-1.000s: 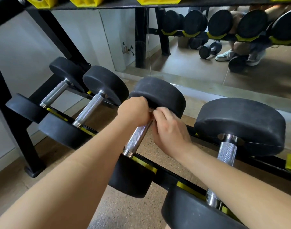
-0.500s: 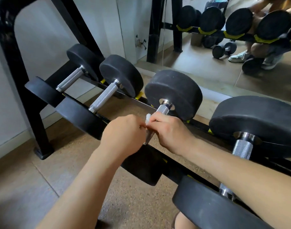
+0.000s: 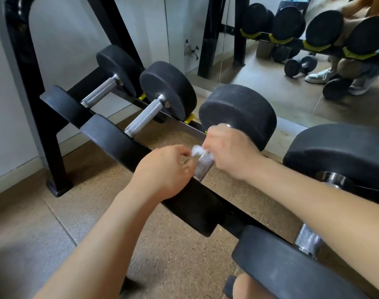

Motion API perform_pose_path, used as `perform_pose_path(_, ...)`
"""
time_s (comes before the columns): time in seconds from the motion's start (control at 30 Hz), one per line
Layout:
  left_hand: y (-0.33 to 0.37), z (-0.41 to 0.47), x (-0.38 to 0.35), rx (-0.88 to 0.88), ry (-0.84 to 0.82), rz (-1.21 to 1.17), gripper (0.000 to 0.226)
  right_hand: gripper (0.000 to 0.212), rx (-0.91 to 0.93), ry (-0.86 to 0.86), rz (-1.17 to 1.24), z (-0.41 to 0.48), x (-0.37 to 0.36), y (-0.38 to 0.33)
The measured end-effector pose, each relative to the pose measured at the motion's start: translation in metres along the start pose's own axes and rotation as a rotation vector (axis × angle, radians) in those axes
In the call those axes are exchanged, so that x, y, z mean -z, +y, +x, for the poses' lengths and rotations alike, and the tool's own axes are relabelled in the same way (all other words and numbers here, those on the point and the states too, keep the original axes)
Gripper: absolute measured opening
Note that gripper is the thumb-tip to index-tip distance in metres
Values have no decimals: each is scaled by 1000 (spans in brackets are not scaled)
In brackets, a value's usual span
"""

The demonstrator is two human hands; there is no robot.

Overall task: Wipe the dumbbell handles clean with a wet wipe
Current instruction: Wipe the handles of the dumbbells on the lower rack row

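**Q:** What does the head camera show?

**A:** A person is low down in front of a black metal rack that holds a row of dumbbells. Both bare forearms reach to the third one from the left, a black rubber-headed dumbbell.

**Q:** Where is the wipe?

**A:** The crumpled white wet wipe lies across the upper part of that dumbbell's knurled steel handle. It shows as a small wad between the two hands.

**Q:** What are the hands doing?

**A:** The left hand sits just left of the handle with its fingers curled. Its fingertips seem to pinch the wipe's loose end. The right hand is curled over the handle close to the far head and grips the wipe against the metal. How far its fingers wrap underneath is hidden.

**Q:** What could go wrong from here?

**A:** These are judgements. The wipe is bunched small, so it could skip parts of the handle, above all the underside. The rough knurling could snag the thin wet sheet and tear it if the two hands pull it taut. The dumbbell rests on the rack only by its heads, so a hard tug might roll it. The right knuckles are close enough to the far head to be pinched if that happens.
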State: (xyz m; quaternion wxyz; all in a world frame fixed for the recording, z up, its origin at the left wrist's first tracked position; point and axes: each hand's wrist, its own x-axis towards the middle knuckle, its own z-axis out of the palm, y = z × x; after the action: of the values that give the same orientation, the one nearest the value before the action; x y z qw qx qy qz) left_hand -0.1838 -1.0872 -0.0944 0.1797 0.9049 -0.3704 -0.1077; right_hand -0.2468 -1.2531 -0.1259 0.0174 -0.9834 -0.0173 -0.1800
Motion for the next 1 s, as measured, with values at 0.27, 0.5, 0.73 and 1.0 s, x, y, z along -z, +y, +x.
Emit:
perform_pose_path(0.27,-1,3,-1,-10,16,-6,33,14,-3,118,111,-7,-8,2)
perform_pose_path(0.5,5,2,0,-79,10,18,39,10,-15,306,76,-9,-12,14)
perform_pose_path(0.73,10,2,0,-69,14,28,42,13,-33,332,69,-12,-19,13)
perform_pose_path(1.0,15,1,10,-174,-165,101,72,9,-79,267,88,-8,-16,12)
